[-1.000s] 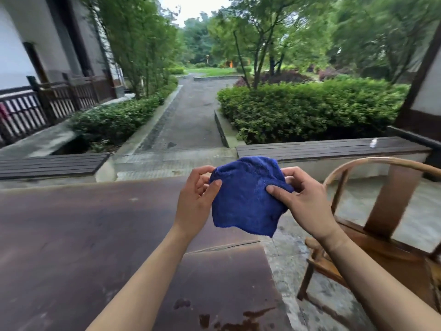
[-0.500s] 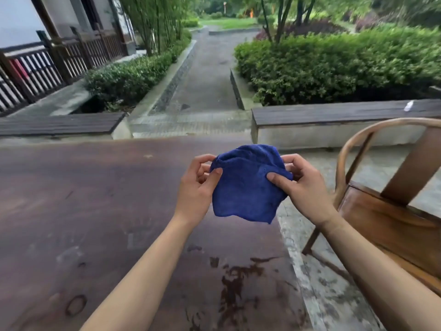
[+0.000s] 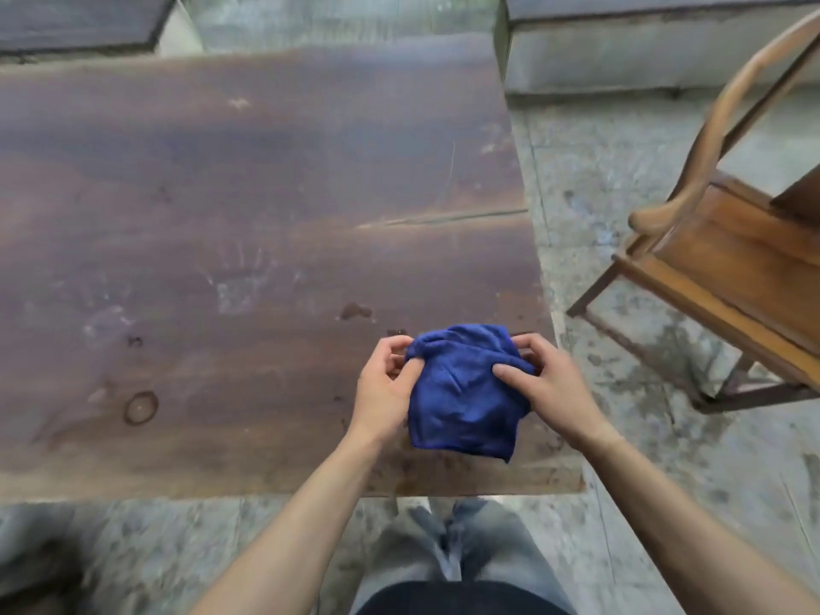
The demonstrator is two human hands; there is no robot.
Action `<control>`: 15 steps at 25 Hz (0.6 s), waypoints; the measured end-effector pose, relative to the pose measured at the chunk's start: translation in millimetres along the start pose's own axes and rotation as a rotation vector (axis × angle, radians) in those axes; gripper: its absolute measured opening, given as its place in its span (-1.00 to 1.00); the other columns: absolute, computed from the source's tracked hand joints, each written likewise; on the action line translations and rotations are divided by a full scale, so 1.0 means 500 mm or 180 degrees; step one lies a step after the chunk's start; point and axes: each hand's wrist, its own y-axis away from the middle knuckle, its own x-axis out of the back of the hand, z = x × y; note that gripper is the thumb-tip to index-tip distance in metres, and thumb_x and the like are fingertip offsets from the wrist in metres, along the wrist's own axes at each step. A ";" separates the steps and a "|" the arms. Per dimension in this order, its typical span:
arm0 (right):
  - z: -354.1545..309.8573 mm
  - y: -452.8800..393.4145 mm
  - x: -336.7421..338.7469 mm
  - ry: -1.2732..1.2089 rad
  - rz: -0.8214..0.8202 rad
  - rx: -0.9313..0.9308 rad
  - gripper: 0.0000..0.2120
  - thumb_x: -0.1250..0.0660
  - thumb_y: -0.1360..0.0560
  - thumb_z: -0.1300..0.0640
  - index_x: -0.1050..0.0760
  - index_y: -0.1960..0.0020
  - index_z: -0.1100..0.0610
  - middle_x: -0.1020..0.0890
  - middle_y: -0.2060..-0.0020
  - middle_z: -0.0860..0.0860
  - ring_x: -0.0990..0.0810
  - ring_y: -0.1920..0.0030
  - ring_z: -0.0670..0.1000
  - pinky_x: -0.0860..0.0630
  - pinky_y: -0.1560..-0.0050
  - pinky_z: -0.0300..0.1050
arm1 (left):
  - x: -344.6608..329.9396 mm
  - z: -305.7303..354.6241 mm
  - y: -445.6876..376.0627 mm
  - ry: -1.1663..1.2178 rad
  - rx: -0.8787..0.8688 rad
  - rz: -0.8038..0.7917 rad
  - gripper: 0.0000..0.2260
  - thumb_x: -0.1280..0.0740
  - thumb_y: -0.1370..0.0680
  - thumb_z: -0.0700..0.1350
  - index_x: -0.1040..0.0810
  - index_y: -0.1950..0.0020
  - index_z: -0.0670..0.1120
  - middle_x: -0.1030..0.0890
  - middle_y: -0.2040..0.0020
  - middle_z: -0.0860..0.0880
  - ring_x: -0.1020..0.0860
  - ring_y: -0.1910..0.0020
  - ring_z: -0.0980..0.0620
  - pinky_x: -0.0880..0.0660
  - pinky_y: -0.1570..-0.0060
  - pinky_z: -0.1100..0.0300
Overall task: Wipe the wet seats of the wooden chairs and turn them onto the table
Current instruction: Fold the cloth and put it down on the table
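Head camera, looking steeply down: we see our own two bare forearms reaching forward over grey trousers (image 3: 466,539) and a mottled stone floor (image 3: 665,481). Between our hands hangs a crumpled blue cloth (image 3: 461,401), held just above the near right corner of a dark wooden tabletop (image 3: 248,193). Our left hand (image 3: 384,392) has its grip pinched on the cloth's upper left edge, thumb pressed against the fabric and fingers curled behind it. Our right hand (image 3: 550,383) has its grip pinched on the upper right edge, thumb lying across the front of the cloth and fingers curled behind. The cloth droops below both grips in loose folds; we cannot tell whether its lower edge touches the wood.

Just beyond the grips, the tabletop shows small dark wet spots, and farther left a ring-shaped mark and pale smears. A long crack runs in from its right edge, well beyond the hands.

To the right of the right grip, well apart from it across bare floor, stands a light brown wooden chair (image 3: 727,268), upright on its legs, with a curved arm rail sweeping up and away. Its flat seat faces up. Farthest from us, past the tabletop's far edge, lie low stone ledges (image 3: 621,59) topped with dark planks.
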 end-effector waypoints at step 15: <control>0.148 -0.078 -0.069 0.1644 0.0230 -0.0380 -0.71 -0.43 -0.50 0.03 -0.51 -0.20 -0.08 -0.65 -0.05 -0.08 -0.63 -0.04 0.06 -0.56 -0.05 0.04 | -0.007 -0.158 -0.097 -0.1288 0.0401 0.0030 -0.84 -0.38 -0.55 -0.09 -0.52 -0.09 0.12 -0.59 0.22 0.10 -0.51 0.33 0.18 -0.52 0.11 0.11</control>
